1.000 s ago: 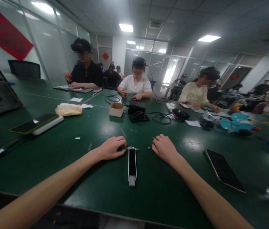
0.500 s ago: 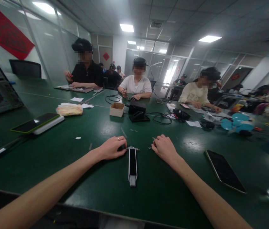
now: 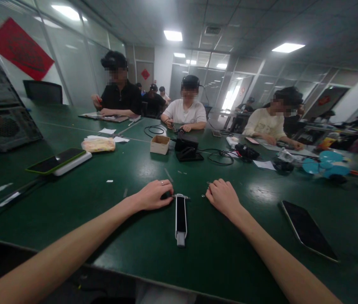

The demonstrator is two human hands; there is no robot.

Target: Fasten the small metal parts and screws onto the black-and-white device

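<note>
A narrow black strip in a white frame, with a grey end piece toward me, lies lengthwise between my hands on the green table. A thin metal bar crosses its far end. My left hand rests beside that end with its fingers curled down, the tips at the bar's left end. What is under the fingers is hidden. My right hand lies on the table to the right, apart from the strip, fingers closed and curled. Small metal rings show at its fingertips; the rest is covered.
A black phone lies right of my right arm. Leftward are a green-edged phone, a wrapped food packet and a computer case. Ahead stand a small box and a black stand with cables. Several people sit beyond.
The view has swung slightly left, so everything sits a little farther right in the picture. Both hands and the strip keep their places on the table.
</note>
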